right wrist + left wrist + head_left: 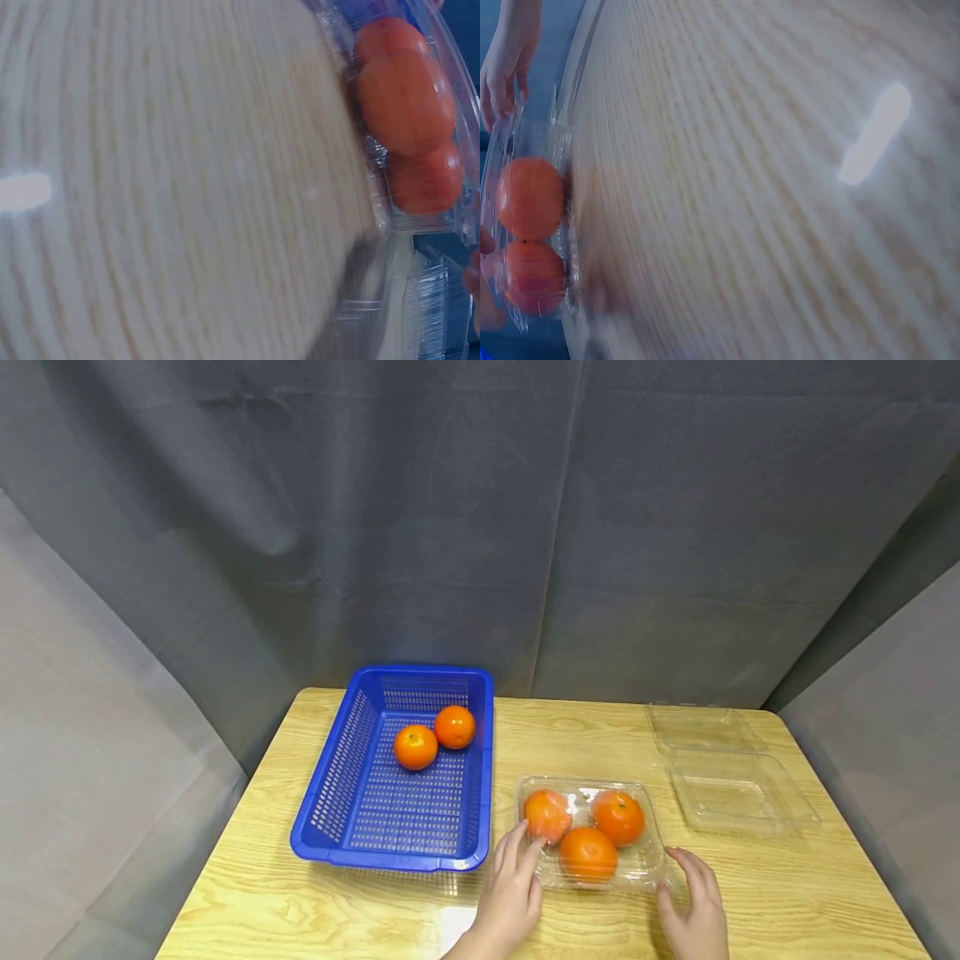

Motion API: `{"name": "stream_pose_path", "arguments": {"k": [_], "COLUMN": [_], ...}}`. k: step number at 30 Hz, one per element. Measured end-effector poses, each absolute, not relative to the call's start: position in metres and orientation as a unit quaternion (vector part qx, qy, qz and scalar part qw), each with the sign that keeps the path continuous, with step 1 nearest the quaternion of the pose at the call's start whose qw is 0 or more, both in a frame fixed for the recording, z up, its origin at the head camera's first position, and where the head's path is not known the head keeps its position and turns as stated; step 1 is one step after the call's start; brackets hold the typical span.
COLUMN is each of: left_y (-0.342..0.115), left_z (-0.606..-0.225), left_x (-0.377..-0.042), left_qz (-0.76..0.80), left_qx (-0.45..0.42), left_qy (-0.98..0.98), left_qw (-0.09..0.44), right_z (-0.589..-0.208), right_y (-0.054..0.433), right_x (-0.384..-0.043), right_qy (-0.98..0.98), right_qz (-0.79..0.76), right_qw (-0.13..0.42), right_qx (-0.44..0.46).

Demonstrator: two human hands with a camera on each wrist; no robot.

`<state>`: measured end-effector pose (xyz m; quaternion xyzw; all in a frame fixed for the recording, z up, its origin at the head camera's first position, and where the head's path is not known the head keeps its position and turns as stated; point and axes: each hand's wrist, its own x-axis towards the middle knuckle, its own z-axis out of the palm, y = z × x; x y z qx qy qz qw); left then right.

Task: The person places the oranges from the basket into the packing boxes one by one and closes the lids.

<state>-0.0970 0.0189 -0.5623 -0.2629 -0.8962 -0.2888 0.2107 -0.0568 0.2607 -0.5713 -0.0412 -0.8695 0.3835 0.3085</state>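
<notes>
A clear plastic clamshell box (637, 872) with its lid down holds three oranges (588, 854), seen through the plastic. My left hand (510, 889) rests its fairly straight fingers on the box's front left side. At the front right corner is my right hand (693, 902), thumb and fingertips spread right at the edge, fingers slightly bent. In the left wrist view, left fingers (487, 300) lie by the lid, and the right hand (506, 75) reaches down to the box's other end. The right wrist view shows right fingertips (472, 279) beside the box.
Left of the box stands a blue perforated basket (315, 810) with two oranges (416, 747) inside. An open clear clamshell box (735, 793) lies at the back right of the wooden table (315, 910). Grey curtains (450, 527) hang behind and at both sides.
</notes>
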Motion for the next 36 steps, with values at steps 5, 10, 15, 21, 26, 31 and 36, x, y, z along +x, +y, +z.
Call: {"name": "stream_pose_path", "arguments": {"k": [5, 10, 15, 21, 26, 31, 36], "left_y": [0.025, 0.028, 0.029, 0.031, 0.034, 0.038, 0.042], "left_z": [-0.563, -0.564, -0.564, -0.564, -0.563, -0.563, -0.563], "left_x": [-0.099, -0.101, -0.103, -0.107, -0.113, -0.123, -0.133], "left_qz": [-0.227, -0.202, -0.188, -0.184, -0.181, -0.174, -0.183], "left_qx": [-0.306, -0.321, -0.324, -0.320, -0.315, -0.304, -0.291], "left_qy": [-0.891, -0.891, -0.894, -0.894, -0.897, -0.901, -0.907], "left_qw": [0.246, 0.248, 0.247, 0.254, 0.251, 0.256, 0.245], "right_z": [-0.575, -0.575, -0.573, -0.575, -0.575, -0.572, -0.568], "right_y": [0.263, 0.263, 0.262, 0.261, 0.261, 0.260, 0.260], "right_x": [-0.058, -0.059, -0.060, -0.065, -0.072, -0.083, -0.096], "right_qy": [-0.870, -0.876, -0.881, -0.883, -0.882, -0.878, -0.880], "right_qz": [0.361, 0.345, 0.346, 0.339, 0.338, 0.350, 0.344], "right_qw": [0.330, 0.317, 0.301, 0.305, 0.311, 0.308, 0.307], "right_qx": [0.070, 0.111, 0.113, 0.112, 0.108, 0.111, 0.113]}}
